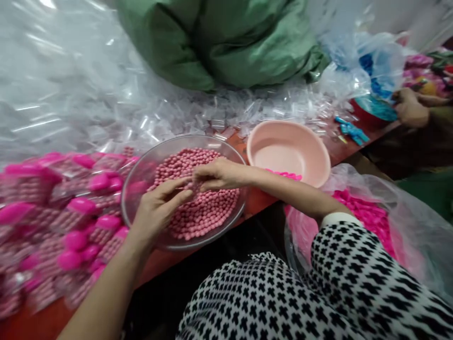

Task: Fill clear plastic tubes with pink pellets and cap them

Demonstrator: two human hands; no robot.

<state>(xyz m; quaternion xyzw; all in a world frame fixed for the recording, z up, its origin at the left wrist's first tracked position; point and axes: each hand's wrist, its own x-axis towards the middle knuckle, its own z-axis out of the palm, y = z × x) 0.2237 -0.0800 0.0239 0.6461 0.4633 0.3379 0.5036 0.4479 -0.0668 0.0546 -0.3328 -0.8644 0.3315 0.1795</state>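
A clear round bowl (141, 174) filled with small pink beads (208, 212) stands on the red table. My left hand (157, 208) reaches over its near rim, fingers stretched toward the beads. My right hand (215, 174) hovers over the bowl's middle with its fingers pinched together; what they hold, if anything, is too small to see. The two hands' fingertips nearly touch. Left of the bowl lies a heap of filled packets with bright pink caps (53, 217).
An empty pink basin (288, 151) sits right of the bowl. A bag of bright pink pieces (368, 217) hangs by my right elbow. Clear small bags (247, 111) and a green sack (226, 42) lie behind. Another person's hand (410, 108) is at the far right.
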